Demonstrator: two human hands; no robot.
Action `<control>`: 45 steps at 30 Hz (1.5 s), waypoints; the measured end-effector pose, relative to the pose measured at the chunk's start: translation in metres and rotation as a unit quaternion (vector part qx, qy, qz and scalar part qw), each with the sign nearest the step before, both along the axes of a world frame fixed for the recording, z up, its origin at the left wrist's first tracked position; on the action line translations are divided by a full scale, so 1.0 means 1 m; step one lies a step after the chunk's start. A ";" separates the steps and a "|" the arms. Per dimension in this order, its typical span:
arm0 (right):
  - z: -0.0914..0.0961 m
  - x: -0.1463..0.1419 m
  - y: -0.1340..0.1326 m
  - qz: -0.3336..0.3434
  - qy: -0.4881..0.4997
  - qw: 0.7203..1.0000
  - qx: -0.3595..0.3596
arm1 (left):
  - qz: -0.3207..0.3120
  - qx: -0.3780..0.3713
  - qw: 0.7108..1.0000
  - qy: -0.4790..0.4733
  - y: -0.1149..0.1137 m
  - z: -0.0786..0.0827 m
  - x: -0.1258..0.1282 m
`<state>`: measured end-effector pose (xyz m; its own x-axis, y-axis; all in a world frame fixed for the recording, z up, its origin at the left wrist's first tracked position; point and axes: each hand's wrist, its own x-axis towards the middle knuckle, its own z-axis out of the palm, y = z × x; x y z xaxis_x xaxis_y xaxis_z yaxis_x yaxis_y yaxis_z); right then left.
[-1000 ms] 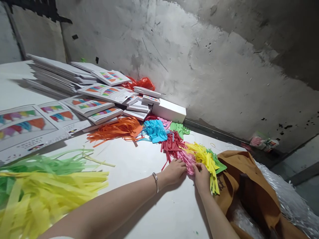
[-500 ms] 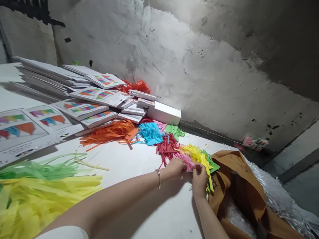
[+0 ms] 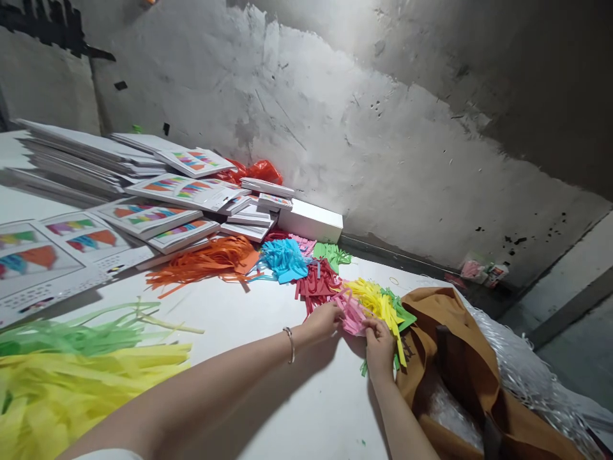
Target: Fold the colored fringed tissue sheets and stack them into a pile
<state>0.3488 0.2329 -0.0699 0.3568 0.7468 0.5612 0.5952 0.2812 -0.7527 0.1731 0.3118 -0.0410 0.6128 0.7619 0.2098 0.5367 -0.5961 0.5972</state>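
A pink paper tassel (image 3: 352, 314) with cut fringe lies between my two hands. Its left side is in the curled fingers of my left hand (image 3: 324, 321), which has a silver bangle at the wrist. My right hand (image 3: 380, 345) pinches the lower right edge of the same tassel between thumb and fingers. Just beyond it are a dark red fringed bundle (image 3: 318, 281) and a yellow fringed bundle (image 3: 373, 297). Green fringe (image 3: 406, 314) shows under and beside the yellow one. Farther left lie a blue bundle (image 3: 286, 259) and an orange one (image 3: 211, 262).
Printed cards (image 3: 143, 217) are piled at the left and a white box (image 3: 313, 220) stands by the wall. Large yellow strips (image 3: 90, 390) cover the near left of the white table (image 3: 297, 409). A brown bag (image 3: 445, 319) and clear plastic strands (image 3: 522, 364) are at the right.
My hands have drawn slightly apart, so more of the pink tassel shows between them. The whole view has shifted a little.
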 end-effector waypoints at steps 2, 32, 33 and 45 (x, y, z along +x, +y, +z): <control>0.001 -0.002 -0.001 0.009 -0.038 0.999 -0.015 | 0.034 0.003 0.999 -0.016 -0.002 -0.006 -0.004; -0.011 -0.052 0.009 -0.031 -0.329 0.943 -0.044 | 0.056 0.034 0.995 -0.068 -0.014 -0.017 -0.014; -0.013 -0.049 0.013 -0.042 -0.328 0.942 -0.054 | 0.055 0.036 0.995 -0.069 -0.014 -0.017 -0.014; 0.001 -0.022 0.018 -0.070 -0.208 0.970 -0.104 | 0.005 0.091 0.994 -0.057 -0.020 -0.019 -0.012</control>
<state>0.3263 0.2506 -0.0688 0.2380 0.8199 0.5207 0.8813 0.0430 -0.4705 0.1614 0.2918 -0.0600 0.5700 0.7104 0.4128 0.4782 -0.6954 0.5365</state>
